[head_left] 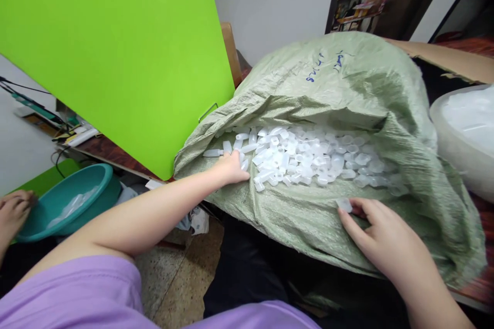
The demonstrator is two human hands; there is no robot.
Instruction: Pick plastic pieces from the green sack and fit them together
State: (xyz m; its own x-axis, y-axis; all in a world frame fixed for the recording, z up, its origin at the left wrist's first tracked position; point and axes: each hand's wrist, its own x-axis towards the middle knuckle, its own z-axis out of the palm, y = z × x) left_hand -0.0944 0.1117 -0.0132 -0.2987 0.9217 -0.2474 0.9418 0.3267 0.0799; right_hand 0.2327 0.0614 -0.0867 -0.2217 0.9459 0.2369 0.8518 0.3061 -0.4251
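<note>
A large pale green woven sack [293, 221] lies with its mouth toward me, and many small translucent white plastic pieces [293, 154], hollow and tube-like, are heaped in the opening. My left hand [231, 167] reaches into the left end of the heap, touching pieces there. Its thumb stands apart from the fingers, whose tips are partly hidden. Over the sack's front edge, to the right, my right hand [380, 231] is closed, pinching one small translucent plastic piece [344, 205] between thumb and fingers.
A bright green board [127, 51] stands at the left against the sack. Below it is a teal basin [83, 211] holding clear plastic, with another person's hand [15, 213] at its rim. A whitish tub [451, 139] with white contents stands at the right.
</note>
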